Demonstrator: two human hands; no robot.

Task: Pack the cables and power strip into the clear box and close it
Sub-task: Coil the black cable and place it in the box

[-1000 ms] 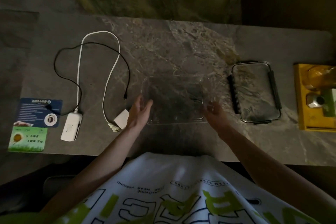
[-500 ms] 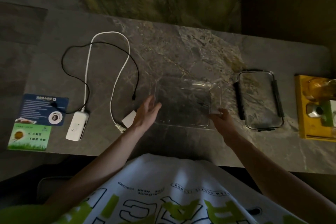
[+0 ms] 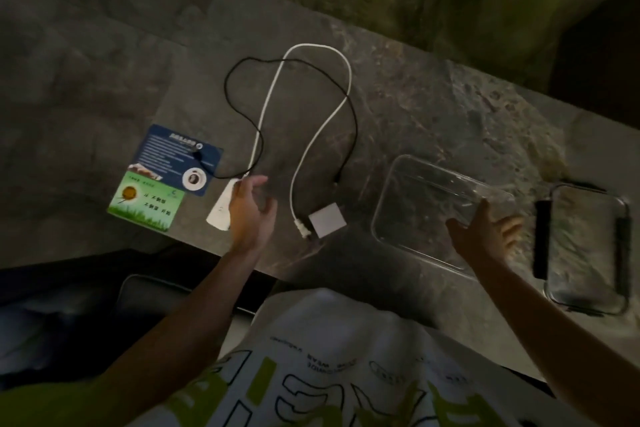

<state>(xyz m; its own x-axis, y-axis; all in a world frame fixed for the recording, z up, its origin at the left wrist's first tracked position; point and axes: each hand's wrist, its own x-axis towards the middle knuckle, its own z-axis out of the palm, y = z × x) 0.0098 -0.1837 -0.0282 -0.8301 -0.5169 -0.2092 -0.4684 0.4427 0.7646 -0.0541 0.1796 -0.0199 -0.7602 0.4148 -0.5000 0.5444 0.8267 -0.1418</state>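
Grey-brown marbled stone made up the surface (image 3: 415,107), seen in dim light; its near edge ran diagonally across the view, with dark floor beyond its left end and blurred green foliage behind. A blue card (image 3: 176,158) and a green card (image 3: 145,206) were noted at the left end, overlapping. A white cable (image 3: 311,135) and a black cable (image 3: 353,121) were laid in loose crossing loops on the stone. The white cable ended near a small white square adapter (image 3: 327,224). The white power strip (image 3: 220,213) was seen beside the cards, partly hidden by the left hand (image 3: 251,215).

The left hand was held spread, fingers loosely fanned, over the right edge of the power strip; whether contact was made could not be told, and nothing was gripped. The forearm was extended forward and slightly leftward from a white printed shirt (image 3: 329,374).

The clear box (image 3: 422,198) was set empty on the surface to the right of the adapter, tilted relative to the view. The right hand (image 3: 485,236) was laid at its near right corner, fingers apart and curled over the rim, apparently touching it; a firm grip could not be confirmed. The clear lid (image 3: 588,253), with dark side clips, was lying just right of the box, apart from it.
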